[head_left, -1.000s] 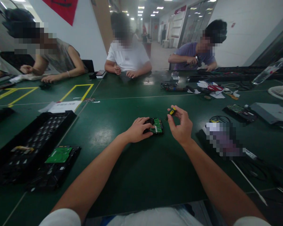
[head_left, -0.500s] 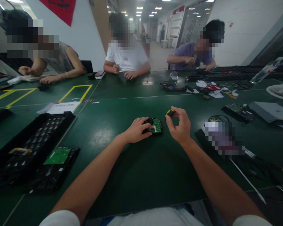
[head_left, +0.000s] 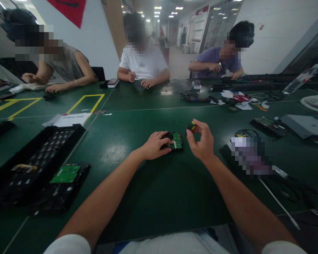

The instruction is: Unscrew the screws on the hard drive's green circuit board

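A hard drive (head_left: pixel 177 140) with a green circuit board facing up lies on the green table in front of me. My left hand (head_left: pixel 157 145) rests over its left part, fingers and thumb bracing it and covering that end. Just right of the drive, my right hand (head_left: pixel 202 138) pinches a black-and-yellow screwdriver (head_left: pixel 191 126) by its handle between thumb and fingertips. The tool's shaft cannot be made out against the dark table.
A long black slotted tray (head_left: pixel 42 151) and another drive in a black caddy (head_left: pixel 66 174) lie at left. A third drive (head_left: pixel 267 126), a grey box (head_left: pixel 306 126) and cables lie at right. Across the table sit several people, one in a white shirt (head_left: pixel 143 63).
The screwdriver handle has turned slightly in my right fingers, so its yellow part shows differently. My left hand and the hard drive stay in place.
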A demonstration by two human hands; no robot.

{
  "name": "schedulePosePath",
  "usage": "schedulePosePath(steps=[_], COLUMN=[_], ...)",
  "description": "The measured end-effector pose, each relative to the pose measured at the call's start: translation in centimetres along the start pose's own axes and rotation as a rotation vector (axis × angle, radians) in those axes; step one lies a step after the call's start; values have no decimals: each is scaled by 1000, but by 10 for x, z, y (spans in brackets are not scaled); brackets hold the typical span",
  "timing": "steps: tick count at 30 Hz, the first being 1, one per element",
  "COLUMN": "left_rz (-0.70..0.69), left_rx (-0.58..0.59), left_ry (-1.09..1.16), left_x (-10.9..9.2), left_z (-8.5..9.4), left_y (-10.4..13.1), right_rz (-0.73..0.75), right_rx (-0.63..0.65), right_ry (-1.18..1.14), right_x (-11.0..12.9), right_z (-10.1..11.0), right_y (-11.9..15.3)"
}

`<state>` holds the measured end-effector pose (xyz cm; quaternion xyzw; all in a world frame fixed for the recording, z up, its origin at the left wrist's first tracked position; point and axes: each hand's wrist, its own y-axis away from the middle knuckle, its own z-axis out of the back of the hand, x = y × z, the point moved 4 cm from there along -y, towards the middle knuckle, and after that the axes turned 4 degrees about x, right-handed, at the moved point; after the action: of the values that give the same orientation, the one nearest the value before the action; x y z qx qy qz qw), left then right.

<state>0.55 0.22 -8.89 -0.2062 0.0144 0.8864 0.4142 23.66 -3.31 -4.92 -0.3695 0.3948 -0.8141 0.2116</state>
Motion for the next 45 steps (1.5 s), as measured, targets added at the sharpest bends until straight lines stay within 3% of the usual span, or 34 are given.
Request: schedulePosePath(steps=[5, 12, 18, 24, 31, 38, 45], left_rz=[-8, -11, -14, -16, -8, -14, -22], left_rx=[1, -4, -5, -9, -3, -5, -10], left_ry=[-12, -14, -13, -19, -13, -12, -16], left_x=[1, 1, 2, 3, 2, 1, 3], left_z=[-1, -1, -1, -2, -1, -1, -2], left_y=[0, 0, 0, 0, -1, 0, 0], right_rz=[-20, 45, -7, 67, 18, 94, 29], right_rx=[6, 17, 31, 18, 30, 22, -7], right_ry=[-111, 39, -118, 53, -72, 72, -49], right_x=[-3, 6, 2, 6, 3, 10, 1], right_z=[-5, 2, -6, 0, -5, 0, -5], right_y=[2, -3, 1, -2, 0, -3, 1])
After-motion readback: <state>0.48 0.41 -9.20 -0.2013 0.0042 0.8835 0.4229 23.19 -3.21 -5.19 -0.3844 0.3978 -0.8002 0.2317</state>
